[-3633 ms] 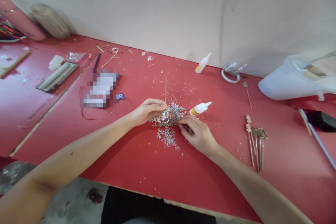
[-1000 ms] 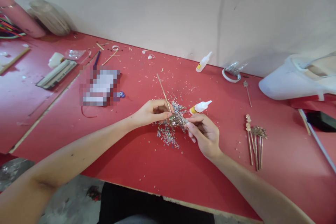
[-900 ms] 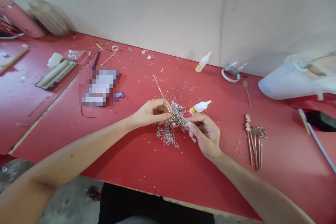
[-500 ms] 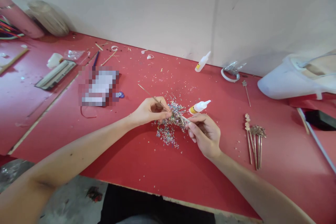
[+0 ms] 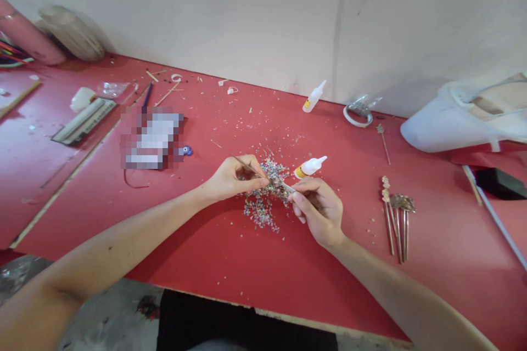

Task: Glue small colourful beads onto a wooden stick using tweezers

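Left hand (image 5: 233,175): lower centre of the frame, thumb and forefinger pinched together on a gold-coloured stick (image 5: 242,162), near its head. Stick: upright a few seconds ago, now swung down to the left, its free end pointing to the upper left. Right hand (image 5: 323,209): centre right, fingers closed around a slim pale tool (image 5: 289,188), not visible in that hand's grip at the earliest view; the tool's tip now meets or nearly meets the stick's head, contact uncertain. Effect, as judged: the head is presented to the tool. Glitter flakes (image 5: 261,214): loose pile under and around both fingertips, masking the head's outline. Glue bottle (image 5: 309,168): lying just beyond the right hand, restricting room there. Second bottle (image 5: 314,97): upper centre right. Ornamented sticks (image 5: 402,204): grouped at the right. White container (image 5: 428,123): upper right. All on a red worktop (image 5: 185,260).
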Demonstrator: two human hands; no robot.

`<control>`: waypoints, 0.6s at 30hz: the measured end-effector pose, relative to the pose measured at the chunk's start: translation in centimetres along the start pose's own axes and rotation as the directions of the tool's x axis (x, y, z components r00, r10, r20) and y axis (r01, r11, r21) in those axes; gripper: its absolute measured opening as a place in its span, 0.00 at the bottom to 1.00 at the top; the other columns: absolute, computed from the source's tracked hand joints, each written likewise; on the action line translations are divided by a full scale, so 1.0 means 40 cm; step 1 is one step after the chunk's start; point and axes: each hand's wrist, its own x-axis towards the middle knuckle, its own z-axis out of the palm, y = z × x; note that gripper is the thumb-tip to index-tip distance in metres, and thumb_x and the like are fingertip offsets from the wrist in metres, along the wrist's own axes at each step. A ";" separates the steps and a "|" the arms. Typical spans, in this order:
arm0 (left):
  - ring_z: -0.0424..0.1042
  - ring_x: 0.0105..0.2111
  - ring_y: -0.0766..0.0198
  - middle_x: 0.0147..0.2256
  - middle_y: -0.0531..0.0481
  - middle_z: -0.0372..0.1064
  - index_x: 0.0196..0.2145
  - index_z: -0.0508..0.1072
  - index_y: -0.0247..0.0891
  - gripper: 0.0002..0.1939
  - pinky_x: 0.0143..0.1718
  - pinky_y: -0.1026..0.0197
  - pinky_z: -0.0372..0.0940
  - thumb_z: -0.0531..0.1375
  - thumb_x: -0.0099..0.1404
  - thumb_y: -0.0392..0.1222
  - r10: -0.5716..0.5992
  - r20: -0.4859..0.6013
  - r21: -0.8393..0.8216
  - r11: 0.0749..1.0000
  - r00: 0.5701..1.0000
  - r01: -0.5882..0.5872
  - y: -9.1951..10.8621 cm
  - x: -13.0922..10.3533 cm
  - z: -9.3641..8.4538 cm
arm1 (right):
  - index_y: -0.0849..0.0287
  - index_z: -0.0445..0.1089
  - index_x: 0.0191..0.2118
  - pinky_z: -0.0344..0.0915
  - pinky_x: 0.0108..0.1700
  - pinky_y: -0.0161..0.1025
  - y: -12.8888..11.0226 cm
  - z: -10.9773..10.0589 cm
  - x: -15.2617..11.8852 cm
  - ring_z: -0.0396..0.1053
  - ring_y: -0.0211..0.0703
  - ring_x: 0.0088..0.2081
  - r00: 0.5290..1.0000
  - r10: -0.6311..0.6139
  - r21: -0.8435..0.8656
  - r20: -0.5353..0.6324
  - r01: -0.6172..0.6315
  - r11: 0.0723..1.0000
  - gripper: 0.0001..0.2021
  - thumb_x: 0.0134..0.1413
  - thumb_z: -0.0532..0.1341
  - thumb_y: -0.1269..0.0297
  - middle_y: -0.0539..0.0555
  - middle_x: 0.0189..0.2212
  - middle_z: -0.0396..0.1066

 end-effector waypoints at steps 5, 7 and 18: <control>0.65 0.22 0.73 0.27 0.49 0.71 0.29 0.70 0.32 0.11 0.23 0.68 0.61 0.67 0.58 0.41 -0.014 -0.020 0.037 0.999 1.000 0.015 0.005 -0.005 0.006 | 0.56 0.68 0.37 0.58 0.14 0.27 -0.004 0.001 0.004 0.62 0.28 0.18 1.000 -0.021 0.007 0.009 0.021 1.000 0.02 0.59 0.62 0.67 0.48 0.27 0.67; 0.65 0.23 0.72 0.27 0.48 0.71 0.29 0.70 0.32 0.11 0.24 0.67 0.62 0.67 0.58 0.41 -0.007 -0.026 0.053 0.999 1.000 0.009 0.005 -0.005 0.007 | 0.55 0.67 0.36 0.57 0.15 0.27 -0.005 0.001 0.004 0.62 0.28 0.18 0.999 -0.023 0.023 0.027 0.023 0.999 0.02 0.59 0.61 0.68 0.47 0.27 0.66; 0.68 0.26 0.70 0.29 0.47 0.73 0.30 0.69 0.33 0.11 0.27 0.66 0.64 0.65 0.60 0.43 0.038 -0.032 0.141 0.989 0.999 -0.033 -0.009 -0.006 0.003 | 0.53 0.64 0.39 0.64 0.25 0.34 0.009 -0.005 -0.004 0.65 0.33 0.24 0.973 -0.224 -0.304 0.054 0.230 0.925 0.09 0.56 0.61 0.74 0.48 0.29 0.67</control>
